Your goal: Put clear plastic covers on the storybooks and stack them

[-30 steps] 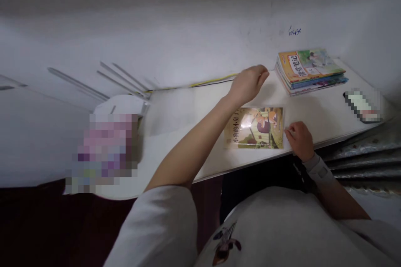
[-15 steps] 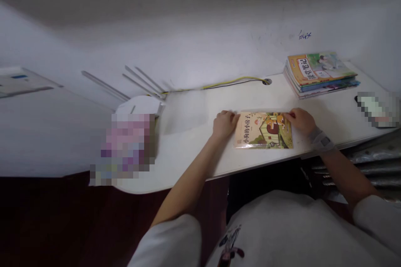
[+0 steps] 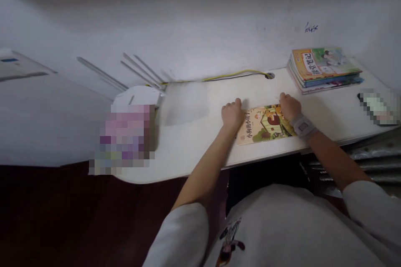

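Observation:
A thin picture book [image 3: 265, 125] with a yellow cover and a drawing of a house lies flat on the white desk [image 3: 194, 146], close to its front edge. My left hand [image 3: 232, 112] rests at the book's left edge with its fingers curled over the edge. My right hand [image 3: 288, 106] presses on the book's upper right corner, fingers curled; a grey band sits on that wrist.
A stack of colourful books [image 3: 326, 69] lies at the desk's back right. A yellow and black cable [image 3: 232, 76] runs along the wall to a hole in the desk. A dark phone-like object [image 3: 377, 104] lies far right. A blurred pink item [image 3: 125, 137] stands at the left.
My left hand came down from above the desk to the book's left edge. My right hand moved from the book's lower right corner to its upper right corner.

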The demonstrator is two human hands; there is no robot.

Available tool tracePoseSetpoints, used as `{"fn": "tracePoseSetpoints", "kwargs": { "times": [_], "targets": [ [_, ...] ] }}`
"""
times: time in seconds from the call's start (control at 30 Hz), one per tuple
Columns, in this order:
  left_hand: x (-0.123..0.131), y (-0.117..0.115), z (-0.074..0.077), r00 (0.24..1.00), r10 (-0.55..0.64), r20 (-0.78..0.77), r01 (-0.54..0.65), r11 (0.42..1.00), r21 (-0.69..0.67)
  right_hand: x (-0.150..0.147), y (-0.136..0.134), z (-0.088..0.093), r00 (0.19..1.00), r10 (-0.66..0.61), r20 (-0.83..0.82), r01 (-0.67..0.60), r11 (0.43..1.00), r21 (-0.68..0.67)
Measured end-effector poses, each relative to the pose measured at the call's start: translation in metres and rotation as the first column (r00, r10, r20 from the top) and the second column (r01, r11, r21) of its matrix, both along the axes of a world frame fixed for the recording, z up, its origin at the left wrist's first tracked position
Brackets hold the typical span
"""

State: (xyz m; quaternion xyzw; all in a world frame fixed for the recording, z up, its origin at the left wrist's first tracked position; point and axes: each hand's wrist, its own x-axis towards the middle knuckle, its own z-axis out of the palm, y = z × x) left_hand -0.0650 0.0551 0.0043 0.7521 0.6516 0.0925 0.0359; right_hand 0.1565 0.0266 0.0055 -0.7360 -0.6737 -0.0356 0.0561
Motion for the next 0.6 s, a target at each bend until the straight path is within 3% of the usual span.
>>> {"fn": "tracePoseSetpoints", "kwargs": {
  "times": [0.13, 0.27, 0.43, 0.5, 0.6],
  "targets": [
    [-0.006, 0.002, 0.0, 0.999, 0.042, 0.004, -0.042, 0.998, -0.051, -0.009, 0.013, 0.0, 0.999, 0.045, 0.009, -0.044, 0.999, -0.019],
    [-0.006, -0.007, 0.012, 0.998, 0.063, 0.01, -0.061, 0.994, -0.087, -0.003, 0.021, -0.005, 0.995, 0.097, -0.038, -0.098, 0.995, -0.01],
    [0.023, -0.042, 0.029, 0.992, -0.114, -0.056, 0.116, 0.993, 0.035, 0.007, 0.025, -0.017, 0.984, 0.145, -0.105, -0.141, 0.989, 0.045],
    [0.036, -0.055, 0.025, 0.981, -0.182, -0.064, 0.179, 0.983, -0.044, 0.009, 0.027, -0.02, 0.98, 0.143, -0.138, -0.134, 0.988, 0.075],
    [0.045, -0.066, 0.007, 0.978, -0.194, -0.081, 0.183, 0.975, -0.124, 0.015, 0.029, -0.022, 0.974, 0.129, -0.189, -0.11, 0.988, 0.108]
  ]
}}
